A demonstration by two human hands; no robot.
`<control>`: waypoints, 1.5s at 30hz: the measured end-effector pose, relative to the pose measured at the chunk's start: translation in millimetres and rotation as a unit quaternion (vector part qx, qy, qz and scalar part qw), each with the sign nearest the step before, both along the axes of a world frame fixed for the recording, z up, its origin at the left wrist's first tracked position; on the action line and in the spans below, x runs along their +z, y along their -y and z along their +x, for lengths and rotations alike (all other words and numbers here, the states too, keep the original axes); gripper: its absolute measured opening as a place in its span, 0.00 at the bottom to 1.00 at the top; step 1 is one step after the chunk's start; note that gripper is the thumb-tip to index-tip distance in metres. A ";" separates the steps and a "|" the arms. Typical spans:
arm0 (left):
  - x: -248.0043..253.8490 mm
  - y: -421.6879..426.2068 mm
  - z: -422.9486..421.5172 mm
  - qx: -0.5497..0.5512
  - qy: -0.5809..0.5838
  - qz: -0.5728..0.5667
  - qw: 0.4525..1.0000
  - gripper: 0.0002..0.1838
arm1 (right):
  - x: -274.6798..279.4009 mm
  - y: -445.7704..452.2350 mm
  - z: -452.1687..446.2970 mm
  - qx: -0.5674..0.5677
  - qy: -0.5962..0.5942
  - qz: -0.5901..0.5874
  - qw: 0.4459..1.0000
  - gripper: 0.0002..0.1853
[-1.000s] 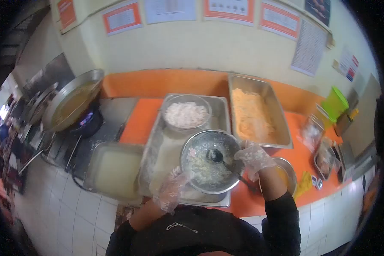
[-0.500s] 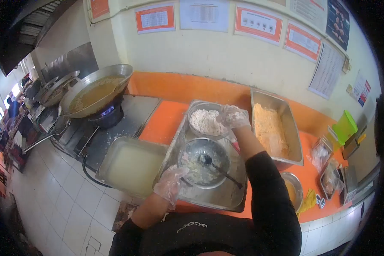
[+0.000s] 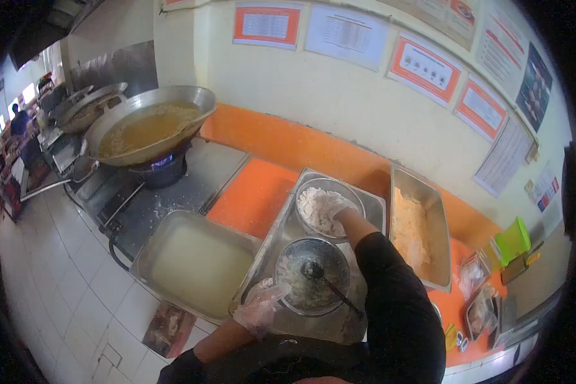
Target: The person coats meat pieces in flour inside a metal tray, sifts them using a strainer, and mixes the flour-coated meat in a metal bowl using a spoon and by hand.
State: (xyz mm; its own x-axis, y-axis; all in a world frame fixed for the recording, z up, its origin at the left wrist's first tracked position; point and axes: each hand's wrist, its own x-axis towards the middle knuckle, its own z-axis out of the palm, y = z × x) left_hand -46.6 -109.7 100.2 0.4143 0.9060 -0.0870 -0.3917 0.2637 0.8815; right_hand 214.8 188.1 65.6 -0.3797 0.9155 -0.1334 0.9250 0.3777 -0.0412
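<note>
My right hand point(image 3: 333, 208), in a clear plastic glove, reaches into a metal bowl point(image 3: 362, 206) of white, flour-coated pieces point(image 3: 312, 203). Its fingertips are buried or hidden there, so any grip is unclear. My left hand point(image 3: 261, 308), also gloved, is beside the left rim of a nearer metal bowl point(image 3: 313, 306), with its fingers extended toward it; whether they touch is unclear. A dark-handled utensil point(image 3: 340, 296) leans in this nearer bowl, which has whitish residue inside. Both bowls stand in a large metal tray point(image 3: 371, 203).
A pan point(image 3: 144, 269) of cloudy liquid is left of the tray. Beyond it, a wok point(image 3: 201, 96) of oil sits over a blue flame point(image 3: 162, 162). A deep metal pan point(image 3: 445, 237) of orange-tinted powder stands to the right, and a green container point(image 3: 513, 241) farther right.
My right hand has moved from above the far bowl's right rim down into the white pieces. My left hand stays near the closer bowl. The camera view has turned and shifted.
</note>
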 end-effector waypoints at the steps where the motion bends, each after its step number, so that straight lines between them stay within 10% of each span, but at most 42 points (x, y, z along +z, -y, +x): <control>1: 20.0 3.7 1.1 -0.007 0.080 -0.090 0.993 0.22 | -2.9 -9.8 16.7 0.016 0.022 0.032 0.999 0.25; 11: -7.3 -7.9 2.7 0.014 -0.031 0.064 0.997 0.14 | 62.2 25.7 25.5 0.020 -0.149 0.073 0.986 0.12; 14: -7.1 -13.4 8.7 -0.003 0.127 -0.131 0.983 0.14 | 95.6 107.2 -39.7 0.114 -0.027 0.058 0.991 0.12; 16: -81.6 -17.7 -2.9 0.065 -0.188 0.284 0.938 0.14 | 90.1 153.0 -75.1 0.198 0.055 0.011 0.979 0.12; 18: -106.9 -20.2 -4.7 0.065 -0.255 0.350 0.899 0.14 | 73.5 182.6 -102.3 0.250 0.134 -0.041 0.958 0.12; 22: -109.8 -20.7 3.8 0.040 -0.061 0.054 0.996 0.14 | 0.9 179.7 -80.6 0.323 0.020 0.075 0.943 0.12; 26: 24.8 10.3 12.5 0.161 0.121 -0.179 0.963 0.10 | 32.0 136.0 -31.6 0.291 0.127 0.068 0.946 0.10; 31: 3.7 2.5 18.1 0.187 -0.020 -0.088 0.978 0.08 | 63.6 161.5 7.1 0.009 0.146 -0.108 0.983 0.11; 33: 1.1 1.4 22.4 0.203 -0.027 -0.055 0.977 0.09 | -4.6 162.3 40.4 0.140 0.100 -0.062 0.983 0.13; 45: -45.3 -5.5 15.7 0.219 -0.189 0.086 0.953 0.11 | -18.5 168.4 7.9 -0.005 0.073 -0.077 0.994 0.12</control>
State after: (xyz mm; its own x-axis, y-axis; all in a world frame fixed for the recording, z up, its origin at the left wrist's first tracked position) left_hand -30.9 -104.2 54.9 -0.0395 0.9992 0.0105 -0.0771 -0.0135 0.9969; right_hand 222.7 19.7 47.1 -0.3363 0.8837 -0.3256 0.9293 0.3674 0.0373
